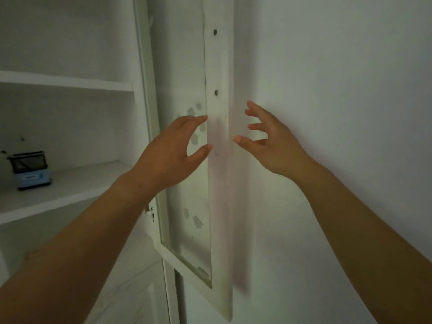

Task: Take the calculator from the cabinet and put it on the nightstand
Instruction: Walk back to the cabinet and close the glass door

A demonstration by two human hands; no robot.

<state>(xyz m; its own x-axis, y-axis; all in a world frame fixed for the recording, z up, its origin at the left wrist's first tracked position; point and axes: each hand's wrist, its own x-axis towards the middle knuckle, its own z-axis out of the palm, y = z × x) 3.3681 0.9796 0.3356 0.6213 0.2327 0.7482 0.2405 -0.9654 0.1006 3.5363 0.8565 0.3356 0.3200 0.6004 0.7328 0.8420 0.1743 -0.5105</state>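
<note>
Both my hands are up in front of the open cabinet door (217, 183), and neither has hold of anything. My left hand (170, 155) is curled wide, thumb and forefinger spread as if around the door's edge, the fingertips just at the glass-side of the frame; I cannot tell whether they touch it. My right hand (268, 141) is loosely spread on the far side of that edge, near the wall (339, 90), fingers apart and empty.

What matters for the reach is off to the left. On the lower shelf (70, 183) of the cabinet stands a small blue and dark object (31, 169), near the left edge of the view, well apart from both hands. I take it for the calculator, though at this size it could be some other desk item; I cannot make out keys. It stands upright, with its face turned toward me.

My left hand is clearly the nearer one: the object lies to its left and lower. The door stands between my right hand and the shelf. I judge the left should go in. The nightstand is not in view.
</note>
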